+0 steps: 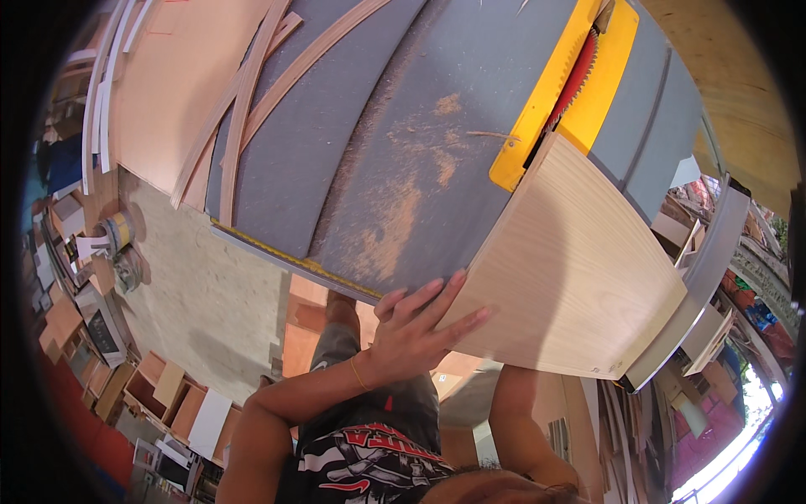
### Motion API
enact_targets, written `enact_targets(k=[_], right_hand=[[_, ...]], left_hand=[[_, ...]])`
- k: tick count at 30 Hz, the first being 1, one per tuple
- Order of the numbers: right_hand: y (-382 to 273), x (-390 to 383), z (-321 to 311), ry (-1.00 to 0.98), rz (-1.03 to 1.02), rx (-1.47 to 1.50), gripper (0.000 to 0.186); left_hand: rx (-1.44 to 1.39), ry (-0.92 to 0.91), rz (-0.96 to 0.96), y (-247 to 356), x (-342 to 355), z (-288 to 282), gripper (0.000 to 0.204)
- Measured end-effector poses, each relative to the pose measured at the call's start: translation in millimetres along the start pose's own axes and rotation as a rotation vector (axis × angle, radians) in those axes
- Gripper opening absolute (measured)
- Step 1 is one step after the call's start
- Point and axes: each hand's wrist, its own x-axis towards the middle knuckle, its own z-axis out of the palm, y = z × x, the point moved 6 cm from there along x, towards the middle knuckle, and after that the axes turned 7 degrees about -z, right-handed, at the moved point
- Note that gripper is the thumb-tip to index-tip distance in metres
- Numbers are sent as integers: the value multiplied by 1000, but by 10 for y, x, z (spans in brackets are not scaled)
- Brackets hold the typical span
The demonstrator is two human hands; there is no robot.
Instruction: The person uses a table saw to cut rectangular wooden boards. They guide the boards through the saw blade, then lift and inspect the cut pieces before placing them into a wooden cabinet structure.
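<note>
One light wood panel [564, 269] lying flat on the grey saw tabletop [395, 143], near edge hanging over the front edge of the tabletop, far corner sitting right at the yellow throat plate [537, 109] where the red saw blade [578, 74] pokes up. Left hand [411, 332] planted on the panel's near-left corner, fingers [460, 323] spread wide and flat, fingertips on the wood and the heel of the hand off the tabletop's front edge. Thin gold bracelet [358, 374] on that wrist. Right forearm [519, 416] coming up under the panel's near edge, hand itself hidden below the board, so can't tell what those fingers are doing. Silver rip fence [701, 277] running along the panel's right side, just beside it. Lots of sawdust [395, 227] smeared over the middle of the tabletop toward the front edge. Few thin curved wood strips [252, 92] lying across the far-left corner. Tape rolls [120, 231] down on the floor off to the left.
</note>
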Motion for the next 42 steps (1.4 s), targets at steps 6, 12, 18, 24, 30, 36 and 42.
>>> enact_targets(k=[6,12,18,24,30,36,42], right_hand=[[-18,254,197,-27,-16,-4,62],[-37,-5,88,-72,-23,-46,64],[93,-658,-74,-272,92,-141,66],[-385,-1450,1028,-630,543,1,59],[-281,-1404,1110,-693,511,119,61],[120,-1243,791,-625,309,220,64],[289,-1073,205,-510,71,-514,72]], left_hand=[[-23,-4,-29,-13,29,-10,52],[-26,-24,-72,0,27,-10,53],[37,-37,-20,-14,29,-15,52],[39,-30,-74,-10,5,21,44],[39,-41,-68,-17,-4,24,44],[39,-66,-37,-18,-12,26,47],[35,-55,-60,-14,10,6,45]])
